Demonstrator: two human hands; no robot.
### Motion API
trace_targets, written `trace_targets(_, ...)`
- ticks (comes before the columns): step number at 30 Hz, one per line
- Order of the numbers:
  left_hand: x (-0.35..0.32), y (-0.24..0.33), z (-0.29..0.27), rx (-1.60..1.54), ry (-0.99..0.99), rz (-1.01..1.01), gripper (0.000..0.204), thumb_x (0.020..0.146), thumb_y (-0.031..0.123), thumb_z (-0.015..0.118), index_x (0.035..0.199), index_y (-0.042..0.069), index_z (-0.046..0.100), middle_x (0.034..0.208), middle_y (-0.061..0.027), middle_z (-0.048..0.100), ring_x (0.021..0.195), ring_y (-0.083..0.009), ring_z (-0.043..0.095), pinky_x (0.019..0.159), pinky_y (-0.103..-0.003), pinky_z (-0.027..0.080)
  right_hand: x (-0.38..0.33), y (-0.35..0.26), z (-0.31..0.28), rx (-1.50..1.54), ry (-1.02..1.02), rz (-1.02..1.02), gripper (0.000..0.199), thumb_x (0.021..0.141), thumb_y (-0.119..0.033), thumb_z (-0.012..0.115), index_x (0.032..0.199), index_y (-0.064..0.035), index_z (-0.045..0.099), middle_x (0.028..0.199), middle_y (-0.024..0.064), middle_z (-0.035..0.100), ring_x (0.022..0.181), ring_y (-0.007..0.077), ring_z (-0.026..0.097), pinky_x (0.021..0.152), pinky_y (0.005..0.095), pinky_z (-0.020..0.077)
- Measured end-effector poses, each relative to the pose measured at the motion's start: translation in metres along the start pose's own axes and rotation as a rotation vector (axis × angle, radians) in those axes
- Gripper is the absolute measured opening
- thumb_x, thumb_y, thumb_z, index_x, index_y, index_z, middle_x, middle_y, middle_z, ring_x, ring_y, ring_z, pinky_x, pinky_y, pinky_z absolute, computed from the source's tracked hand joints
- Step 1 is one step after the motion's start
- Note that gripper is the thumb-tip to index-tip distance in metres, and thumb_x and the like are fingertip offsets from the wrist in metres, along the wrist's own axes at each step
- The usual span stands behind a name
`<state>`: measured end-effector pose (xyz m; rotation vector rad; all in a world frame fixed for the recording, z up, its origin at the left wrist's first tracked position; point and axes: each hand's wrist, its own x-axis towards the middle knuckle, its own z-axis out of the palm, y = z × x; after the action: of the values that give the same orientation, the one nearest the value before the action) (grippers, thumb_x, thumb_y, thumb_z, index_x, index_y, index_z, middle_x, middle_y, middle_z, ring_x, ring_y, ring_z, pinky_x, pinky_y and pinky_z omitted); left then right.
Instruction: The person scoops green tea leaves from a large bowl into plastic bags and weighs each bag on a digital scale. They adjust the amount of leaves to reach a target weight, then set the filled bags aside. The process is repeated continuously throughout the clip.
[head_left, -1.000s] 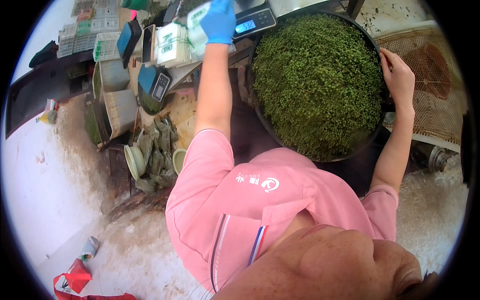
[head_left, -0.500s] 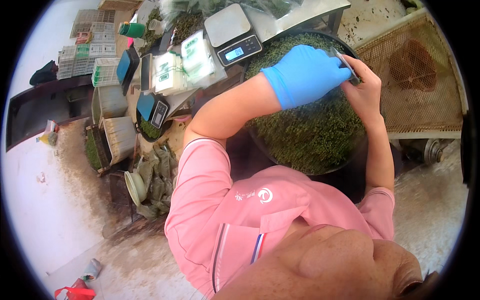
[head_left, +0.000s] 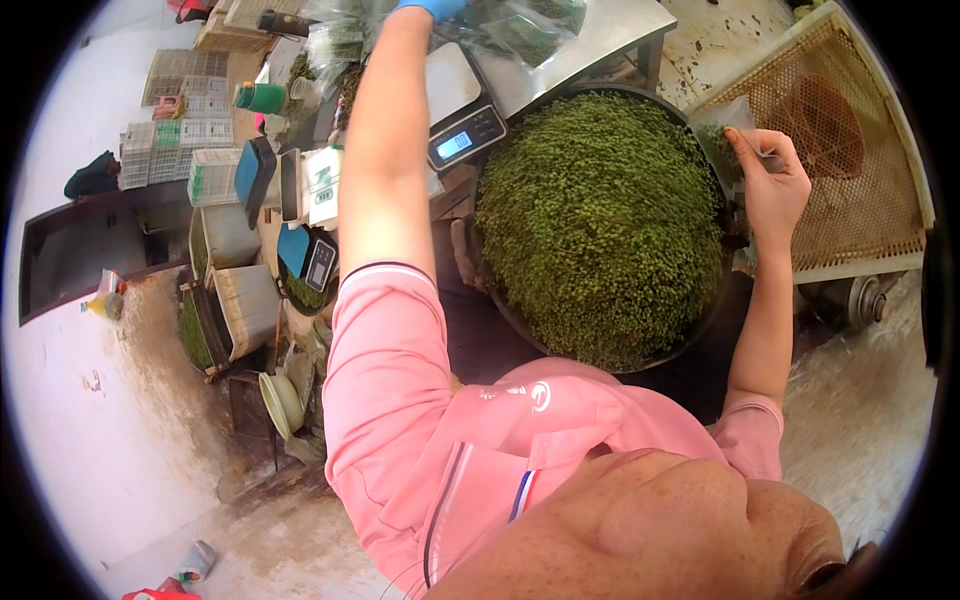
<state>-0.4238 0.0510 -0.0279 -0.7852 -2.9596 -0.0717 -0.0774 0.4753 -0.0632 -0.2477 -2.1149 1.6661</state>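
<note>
My left hand (head_left: 432, 8), in a blue glove, reaches to the far edge of the view beyond the scale (head_left: 468, 138); its fingers are cut off. Bare and closed, my right hand (head_left: 780, 190) pinches a clear plastic bag (head_left: 722, 150) with some green bits inside. The bag hangs at the right rim of a round dark tub. Small green buds or granules (head_left: 600, 220) are heaped high in that tub, directly in front of me. Left of the heap, the scale has a pale square pan and a lit display.
Clear bags with green contents (head_left: 530, 35) lie on a metal table (head_left: 610, 40). White-and-green packets (head_left: 322, 185) sit behind my left forearm. A mesh-bottomed tray (head_left: 850, 200) stands to the right. Further left are more scales (head_left: 320, 262), a green jar (head_left: 262, 97) and stacked crates (head_left: 175, 140).
My hands were together over the heap; they have parted. The left has swung away to the far left beyond the scale, while the right has moved slightly right with the bag.
</note>
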Motion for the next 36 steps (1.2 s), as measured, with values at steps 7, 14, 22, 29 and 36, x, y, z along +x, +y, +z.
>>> trace_targets(7,-0.097,0.033,-0.103,-0.015,0.470,0.066,0.015,0.085,0.010,0.071,0.096,0.002,0.078,0.093,-0.0131,0.074,0.091,-0.0273,0.068,0.085,-0.038,0.052,0.013,0.013,-0.015,-0.097,0.165,-0.100,0.020,0.086,-0.016,0.082,0.099,-0.0022,0.076,0.093,0.0038,0.074,0.082,0.0103,0.064,0.078,0.0257,0.0509)
trace_targets(14,-0.226,0.086,-0.044,-0.983,0.489,-0.470,0.047,0.100,0.014,0.059,0.142,-0.005,0.053,0.146,-0.0170,0.053,0.125,-0.0228,0.056,0.107,-0.033,0.043,0.053,0.057,-0.068,-0.059,0.393,0.143,0.022,0.082,-0.022,0.076,0.094,-0.0041,0.079,0.086,0.0107,0.077,0.076,0.0173,0.071,0.071,0.0338,0.0554)
trace_targets(22,-0.349,0.155,0.013,-1.084,0.537,-0.741,0.048,0.101,0.010,0.056,0.143,-0.010,0.045,0.145,-0.0159,0.050,0.124,-0.0250,0.054,0.108,-0.037,0.044,0.079,0.218,-0.071,-0.656,0.196,0.321,0.027,0.080,-0.025,0.073,0.095,-0.0036,0.079,0.092,0.0141,0.077,0.086,0.0229,0.074,0.080,0.0366,0.0568)
trace_targets(29,-0.403,0.145,-0.010,-1.104,0.405,-0.914,0.047,0.105,0.018,0.053,0.147,-0.003,0.044,0.146,-0.0188,0.051,0.125,-0.0304,0.058,0.105,-0.039,0.048,0.071,0.348,-0.025,-0.612,-0.156,0.351,0.021,0.095,-0.025,0.069,0.111,-0.0147,0.080,0.110,0.0114,0.076,0.098,0.0301,0.071,0.088,0.0473,0.0566)
trace_targets(36,-0.425,0.144,-0.013,-1.008,0.372,-1.047,0.045,0.104,0.018,0.056,0.143,-0.003,0.049,0.135,-0.0154,0.061,0.114,-0.0259,0.064,0.098,-0.036,0.051,0.074,0.376,0.048,-0.623,-0.497,0.237,0.044,0.096,-0.017,0.063,0.139,-0.0101,0.059,0.146,0.0177,0.054,0.133,0.0370,0.052,0.110,0.0463,0.0434)
